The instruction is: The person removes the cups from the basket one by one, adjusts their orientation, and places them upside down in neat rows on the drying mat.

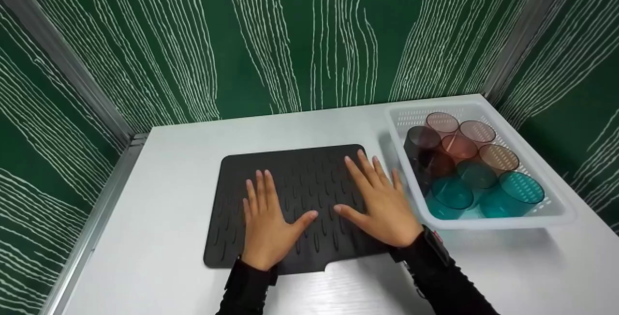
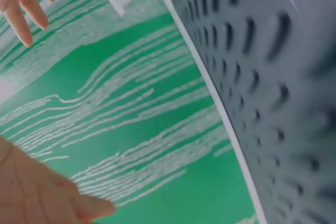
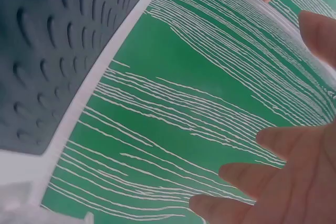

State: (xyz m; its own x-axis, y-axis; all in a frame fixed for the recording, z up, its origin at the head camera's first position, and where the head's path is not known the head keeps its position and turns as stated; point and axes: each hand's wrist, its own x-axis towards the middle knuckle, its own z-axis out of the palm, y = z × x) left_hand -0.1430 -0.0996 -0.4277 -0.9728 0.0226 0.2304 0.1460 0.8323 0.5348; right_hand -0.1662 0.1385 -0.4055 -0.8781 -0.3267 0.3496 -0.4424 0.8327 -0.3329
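A dark rubbery mat (image 1: 300,174) with rows of small raised ridges lies on the white table. Over its left half hovers my left hand (image 1: 268,230), fingers straight and thumb spread toward the middle. My right hand (image 1: 387,208) is above the mat's right edge, also with fingers extended, next to the basket. Both hands hold nothing. From the left wrist, the palm of the left hand (image 2: 42,187) appears apart from the ridged mat (image 2: 247,77). The right wrist view likewise has a gap between the right hand (image 3: 294,177) and the mat (image 3: 68,40).
A white perforated plastic basket (image 1: 493,225) stands at the right, holding several translucent cups: teal ones (image 1: 512,196) in front, pinkish ones (image 1: 442,122) behind, dark ones (image 1: 421,138) at left. Green panels (image 1: 333,39) with white wavy lines enclose the table's back and sides.
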